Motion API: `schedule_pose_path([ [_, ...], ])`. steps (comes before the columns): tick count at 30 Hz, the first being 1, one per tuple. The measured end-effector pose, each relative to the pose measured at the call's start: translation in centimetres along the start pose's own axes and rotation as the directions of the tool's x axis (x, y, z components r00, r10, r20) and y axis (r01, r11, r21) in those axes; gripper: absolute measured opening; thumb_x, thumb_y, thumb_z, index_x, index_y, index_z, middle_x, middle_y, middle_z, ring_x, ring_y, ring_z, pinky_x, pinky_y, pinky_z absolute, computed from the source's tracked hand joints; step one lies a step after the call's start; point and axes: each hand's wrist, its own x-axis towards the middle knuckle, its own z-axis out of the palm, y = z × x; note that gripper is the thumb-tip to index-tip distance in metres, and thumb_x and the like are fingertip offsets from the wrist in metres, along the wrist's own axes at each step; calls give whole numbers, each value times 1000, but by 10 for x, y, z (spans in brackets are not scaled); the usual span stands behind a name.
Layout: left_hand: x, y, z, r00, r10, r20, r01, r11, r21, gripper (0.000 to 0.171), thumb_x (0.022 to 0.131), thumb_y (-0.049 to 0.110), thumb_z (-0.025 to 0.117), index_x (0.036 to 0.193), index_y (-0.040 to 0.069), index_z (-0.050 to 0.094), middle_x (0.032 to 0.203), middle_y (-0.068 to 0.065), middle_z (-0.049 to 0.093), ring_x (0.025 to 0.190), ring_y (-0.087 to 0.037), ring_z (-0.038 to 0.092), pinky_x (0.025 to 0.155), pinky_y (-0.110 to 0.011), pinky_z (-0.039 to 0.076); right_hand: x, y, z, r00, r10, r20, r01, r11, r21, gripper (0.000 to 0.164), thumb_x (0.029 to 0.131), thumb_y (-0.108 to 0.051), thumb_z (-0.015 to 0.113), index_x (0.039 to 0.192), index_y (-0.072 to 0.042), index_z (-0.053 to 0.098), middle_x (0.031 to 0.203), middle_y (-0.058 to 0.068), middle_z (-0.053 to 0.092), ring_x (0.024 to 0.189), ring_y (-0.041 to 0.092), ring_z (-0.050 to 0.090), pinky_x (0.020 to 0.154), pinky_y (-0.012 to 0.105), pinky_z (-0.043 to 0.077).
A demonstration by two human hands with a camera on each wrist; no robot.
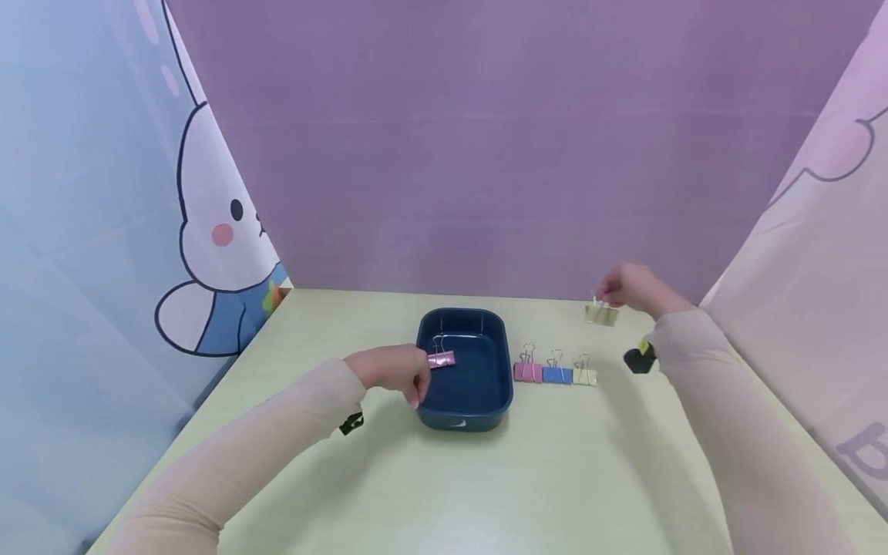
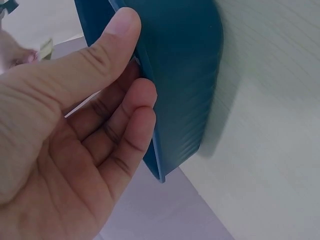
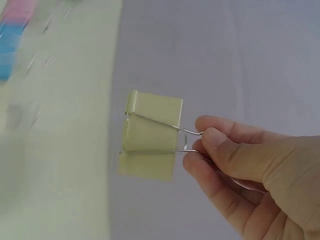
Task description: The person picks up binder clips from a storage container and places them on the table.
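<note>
My left hand (image 1: 391,368) grips the left rim of a dark blue tray (image 1: 479,393); in the left wrist view the thumb lies across the rim and the other fingers curl against it. Inside the tray, close to those fingers, is a shiny pink binder clip (image 1: 442,360). At the back right, my right hand (image 1: 634,287) holds a large pale yellow binder clip (image 3: 150,137) above the table. Thumb and fingers pinch its silver wire handles, and its body points away from the palm.
Right of the tray, a pink binder clip (image 1: 528,373), a blue one (image 1: 557,375) and a smaller yellow one (image 1: 585,377) stand in a row on the pale wooden table (image 1: 486,493), handles up. A purple backdrop (image 1: 513,154) rises behind, with printed curtains on both sides.
</note>
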Motion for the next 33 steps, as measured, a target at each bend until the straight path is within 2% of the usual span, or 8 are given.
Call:
schedule_pose_path([
  [4,0,0,0,1000,7,-1,-7,1000,1,11,77,11,81,73,18,74,73,10,67,70,-9,59,72,-24,52,-13,25,7,997,48,52,-47,998,-29,6,87,2,65,89,5,70,82,14,71,73,20,66,72,40,56],
  [10,0,-1,1,1000,3,1,-3,1000,2,11,77,12,81,74,18,74,73,10,67,70,-9,59,72,-24,52,-18,50,29,972,147,182,-159,986,55,7,87,7,63,90,8,69,87,15,72,75,18,70,74,35,57],
  [14,1,-2,1,1000,8,-1,-8,1000,3,10,76,12,81,74,18,74,73,10,67,70,-9,59,72,-24,52,-18,58,41,953,163,257,-187,980,70,8,85,8,62,89,7,69,87,16,72,73,15,68,72,32,57],
  [18,1,-2,1,1000,7,0,-7,1000,4,8,77,12,81,76,17,75,73,10,67,70,-9,60,72,-24,52,-17,69,52,939,131,319,-176,978,116,10,84,7,64,84,1,71,84,10,72,70,12,67,69,28,56],
  [21,0,-2,1,1000,3,1,-3,1000,2,8,77,12,81,77,17,75,73,10,68,71,-9,60,73,-24,52,-16,74,57,931,124,345,-181,974,138,13,84,8,63,82,-2,72,83,8,71,70,11,66,67,27,56],
  [25,-1,-1,0,1000,-4,2,4,1000,-7,7,76,12,81,78,16,76,74,10,68,71,-9,60,74,-24,53,-15,69,62,922,179,344,-226,969,100,11,83,9,63,85,1,71,87,11,70,73,13,65,69,29,56],
  [33,-3,0,-1,1000,0,-1,0,1000,-11,8,77,12,81,76,17,75,74,10,67,71,-9,60,73,-24,52,-15,66,67,923,151,353,-188,980,72,14,82,8,64,80,-4,71,83,7,69,69,11,62,66,25,53],
])
